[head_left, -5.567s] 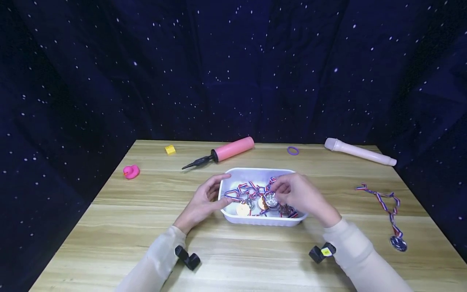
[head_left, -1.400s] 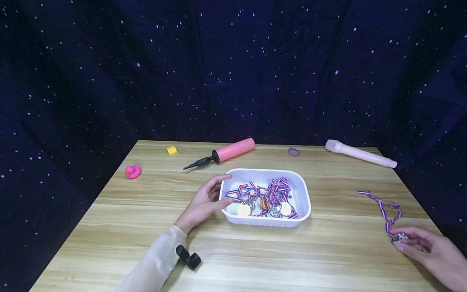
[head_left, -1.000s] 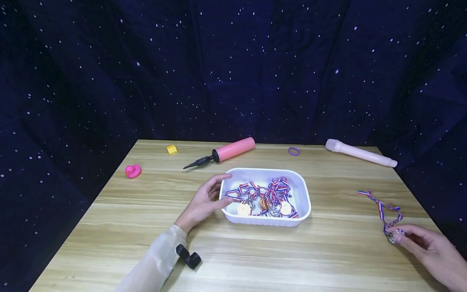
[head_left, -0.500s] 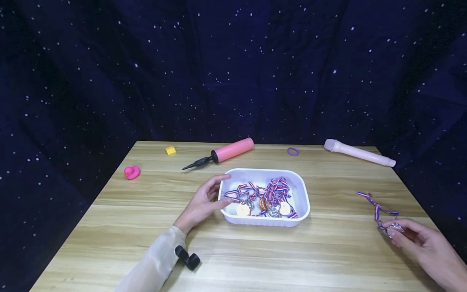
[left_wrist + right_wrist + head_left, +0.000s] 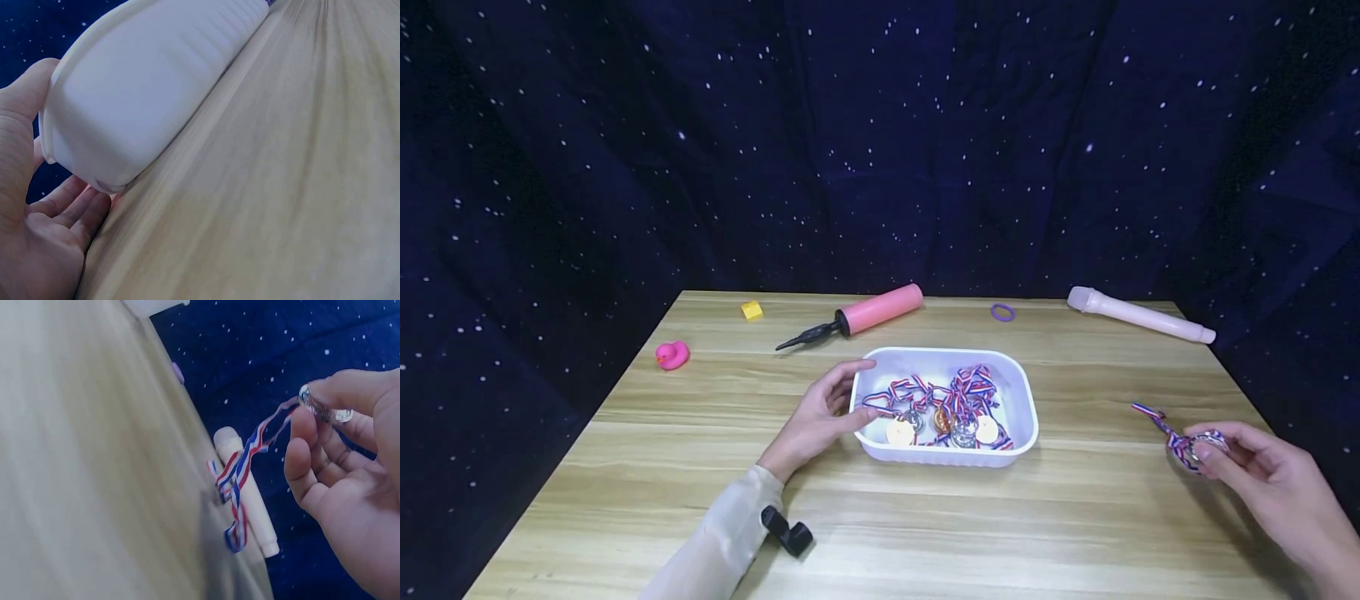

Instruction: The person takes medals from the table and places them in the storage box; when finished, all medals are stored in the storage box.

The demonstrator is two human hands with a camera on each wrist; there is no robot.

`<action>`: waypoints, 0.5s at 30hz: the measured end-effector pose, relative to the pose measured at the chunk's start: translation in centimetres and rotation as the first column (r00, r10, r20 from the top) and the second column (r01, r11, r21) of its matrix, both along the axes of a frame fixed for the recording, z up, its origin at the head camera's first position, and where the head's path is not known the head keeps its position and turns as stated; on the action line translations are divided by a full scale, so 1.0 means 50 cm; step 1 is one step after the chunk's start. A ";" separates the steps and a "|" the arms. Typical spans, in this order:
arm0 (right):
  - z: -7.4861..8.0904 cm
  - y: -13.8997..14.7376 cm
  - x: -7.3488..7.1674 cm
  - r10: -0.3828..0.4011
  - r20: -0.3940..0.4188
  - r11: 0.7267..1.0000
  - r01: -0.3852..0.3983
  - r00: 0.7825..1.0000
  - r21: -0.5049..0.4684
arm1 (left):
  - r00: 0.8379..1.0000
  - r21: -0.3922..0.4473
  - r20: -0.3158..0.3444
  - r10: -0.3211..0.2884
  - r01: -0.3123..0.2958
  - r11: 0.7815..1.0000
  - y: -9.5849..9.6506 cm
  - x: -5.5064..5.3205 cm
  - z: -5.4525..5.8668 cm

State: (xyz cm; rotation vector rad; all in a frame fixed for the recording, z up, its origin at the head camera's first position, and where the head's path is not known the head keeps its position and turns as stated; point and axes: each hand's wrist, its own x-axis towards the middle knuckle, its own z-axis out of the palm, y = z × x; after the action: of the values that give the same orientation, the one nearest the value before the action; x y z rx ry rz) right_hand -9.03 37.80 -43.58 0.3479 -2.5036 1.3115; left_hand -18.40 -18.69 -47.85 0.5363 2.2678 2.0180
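Observation:
My right hand pinches a silver medal between thumb and fingers, above the right side of the table. Its red, white and blue ribbon trails to the left. The right wrist view shows the medal edge-on, the ribbon drooping below. At the left end of a white plastic tray, my left hand holds on, thumb on the rim and fingers round the outer end. Inside lie several medals, gold, silver and bronze-coloured, with tangled ribbons.
Behind the tray lie a pink hand pump with a black nozzle, a purple ring and a pale pink toy microphone. Toward the far left are a yellow block and a pink rubber duck. A dark starry curtain hangs behind.
From over the tray, my right hand has moved to the medal lying at the right, taken hold of it and raised it, its ribbon bunching. My left hand stays at the tray.

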 end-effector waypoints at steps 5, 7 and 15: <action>0.031 -0.015 -0.014 -0.027 -0.001 1.000 0.027 1.000 0.000 | 1.000 0.003 0.002 -0.001 0.001 1.000 0.000 0.000 0.000; 0.046 -0.023 -0.019 -0.033 -0.009 0.999 0.033 0.999 -0.001 | 1.000 0.002 0.002 -0.001 0.001 1.000 0.000 0.001 0.000; 0.104 -0.059 -0.049 -0.055 -0.056 0.998 0.053 0.997 -0.044 | 1.000 -0.010 0.002 0.007 -0.007 1.000 -0.001 0.001 0.000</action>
State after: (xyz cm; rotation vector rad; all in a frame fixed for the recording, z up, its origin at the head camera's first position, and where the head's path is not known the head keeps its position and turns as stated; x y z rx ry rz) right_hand -11.46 34.83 -38.36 0.3021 -2.4173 1.3127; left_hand -18.33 -18.74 -47.86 0.5264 2.2806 2.0075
